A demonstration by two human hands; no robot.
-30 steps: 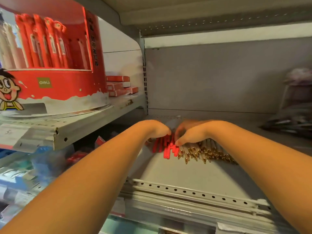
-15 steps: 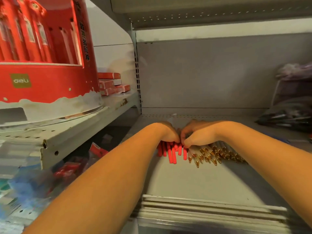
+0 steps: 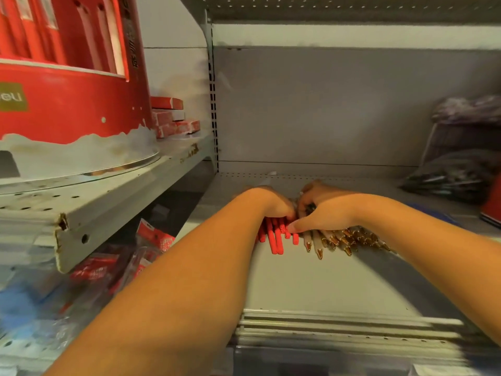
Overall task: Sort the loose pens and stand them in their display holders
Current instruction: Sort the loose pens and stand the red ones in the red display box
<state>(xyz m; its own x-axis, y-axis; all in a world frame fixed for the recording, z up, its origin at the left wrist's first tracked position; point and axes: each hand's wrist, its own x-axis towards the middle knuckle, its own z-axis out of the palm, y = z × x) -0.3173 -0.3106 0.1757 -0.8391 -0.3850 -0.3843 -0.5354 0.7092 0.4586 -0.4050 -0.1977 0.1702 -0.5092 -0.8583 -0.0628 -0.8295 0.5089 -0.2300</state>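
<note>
Left hand, right hand tighter round pens

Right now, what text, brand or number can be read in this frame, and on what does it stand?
"eli": white letters, cut by the frame edge, on the olive label of the round red cardboard display holder; uncertain.
Vertical characters on its side panel: too blurred.
Stacked small red boxes: unreadable.
Red packets below: print unreadable.

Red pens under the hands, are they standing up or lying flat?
Lying flat: the red pens rest side by side on the grey shelf.
</note>
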